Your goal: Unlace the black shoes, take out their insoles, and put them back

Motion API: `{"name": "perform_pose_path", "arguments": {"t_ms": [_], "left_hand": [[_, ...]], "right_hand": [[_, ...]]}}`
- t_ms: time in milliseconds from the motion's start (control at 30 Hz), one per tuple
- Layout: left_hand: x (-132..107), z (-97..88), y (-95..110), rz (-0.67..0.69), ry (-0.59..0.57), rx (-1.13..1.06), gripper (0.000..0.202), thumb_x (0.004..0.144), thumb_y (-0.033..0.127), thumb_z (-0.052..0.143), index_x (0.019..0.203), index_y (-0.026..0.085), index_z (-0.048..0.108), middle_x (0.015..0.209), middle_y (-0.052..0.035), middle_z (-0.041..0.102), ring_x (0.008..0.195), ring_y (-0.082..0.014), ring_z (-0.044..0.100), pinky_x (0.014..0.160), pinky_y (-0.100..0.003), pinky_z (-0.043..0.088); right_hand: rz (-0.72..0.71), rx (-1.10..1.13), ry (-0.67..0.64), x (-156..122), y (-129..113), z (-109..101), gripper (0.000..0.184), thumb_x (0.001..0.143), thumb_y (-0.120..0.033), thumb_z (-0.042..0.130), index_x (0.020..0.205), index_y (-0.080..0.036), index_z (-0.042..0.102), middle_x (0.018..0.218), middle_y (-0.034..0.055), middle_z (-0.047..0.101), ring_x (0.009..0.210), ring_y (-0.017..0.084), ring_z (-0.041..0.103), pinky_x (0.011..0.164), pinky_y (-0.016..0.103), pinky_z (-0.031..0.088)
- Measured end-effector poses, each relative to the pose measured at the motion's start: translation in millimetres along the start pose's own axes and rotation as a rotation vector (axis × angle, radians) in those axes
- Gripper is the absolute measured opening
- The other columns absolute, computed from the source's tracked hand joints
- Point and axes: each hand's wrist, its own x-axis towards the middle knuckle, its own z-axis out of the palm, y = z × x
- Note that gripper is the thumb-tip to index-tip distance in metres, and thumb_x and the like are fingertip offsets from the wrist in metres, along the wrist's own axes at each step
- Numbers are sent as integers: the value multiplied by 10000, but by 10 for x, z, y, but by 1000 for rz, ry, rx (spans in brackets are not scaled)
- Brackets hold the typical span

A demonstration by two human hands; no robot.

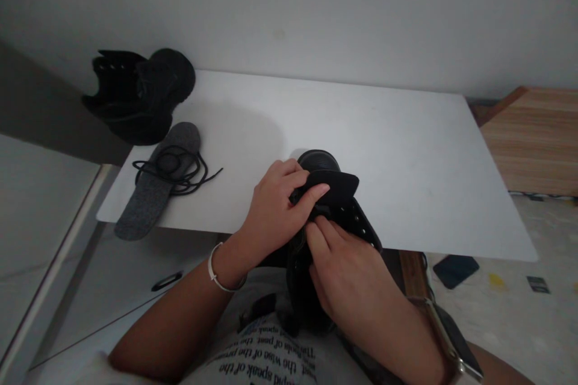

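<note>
Black shoe at white table's near edge, left hand pinching its tongue back, right hand gripping the eyelet side; beyond it, second shoe already stripped, insole and lace out.

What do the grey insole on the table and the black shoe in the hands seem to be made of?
The grey insole looks like felt or a similar pressed fabric: matte, speckled, no shine. The black shoe, held by the left hand and the right hand, seems to be leather or a synthetic imitation: its toe has a faint sheen and its tongue looks smooth and stiff. The dim light leaves this open.
</note>
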Motion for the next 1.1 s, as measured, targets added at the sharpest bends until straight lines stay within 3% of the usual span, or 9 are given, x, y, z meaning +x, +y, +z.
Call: {"name": "perform_pose_path", "arguments": {"t_ms": [133,233,367,467,533,667,867,1100], "left_hand": [[-27,-70,33,36,-41,-23,174,955,328,635,939,159,672,922,-45,654,919,-211,597,841,-363,476],[-125,-194,103,102,5,-57,258,947,347,662,1116,159,609,1045,-62,659,992,-200,603,898,-359,482],[-393,-367,244,241,96,-49,289,921,421,703,1004,176,576,1015,-58,615,958,-171,580,853,-308,499],[-608,-386,297,446,-37,8,285,942,445,660,872,173,613,913,-48,612,900,-176,550,812,-316,507],[-702,-341,271,528,-128,88,283,944,455,650,900,176,657,988,-73,636,971,-214,540,851,-357,516],[-737,-229,133,487,-184,223,288,887,479,710,989,210,701,1201,-109,590,1117,-276,491,936,-422,530],[-644,-181,-28,443,7,167,72,956,232,634,996,176,658,1264,-110,533,1151,-245,525,943,-391,554],[-537,-177,-138,333,79,170,95,950,173,629,1037,167,665,1293,-116,538,1128,-220,561,949,-367,559]], "right_hand": [[41,314,87,-34,72,-65,353,808,30,440,1096,-137,558,957,95,664,852,245,665,731,378,575],[101,497,133,-34,127,-124,290,849,8,443,1040,-185,545,926,47,662,818,186,662,740,309,548],[143,709,166,-16,201,-195,289,875,-20,466,1065,-214,564,955,7,684,839,133,672,732,237,520],[169,804,173,2,234,-220,266,904,-52,474,1071,-222,591,978,-7,696,890,115,680,766,217,519],[179,853,174,9,245,-230,241,921,-72,481,1060,-227,601,961,-18,696,903,104,683,783,202,523],[199,920,181,1,254,-254,189,965,-123,502,1048,-245,621,975,-24,700,876,92,680,739,177,527],[128,1025,203,-12,228,-301,161,1000,-186,549,1125,-247,631,1165,32,681,981,129,669,825,236,552],[53,863,324,-79,224,-383,194,1001,-124,533,1118,-220,654,1214,54,664,1137,155,636,948,273,523]]}}
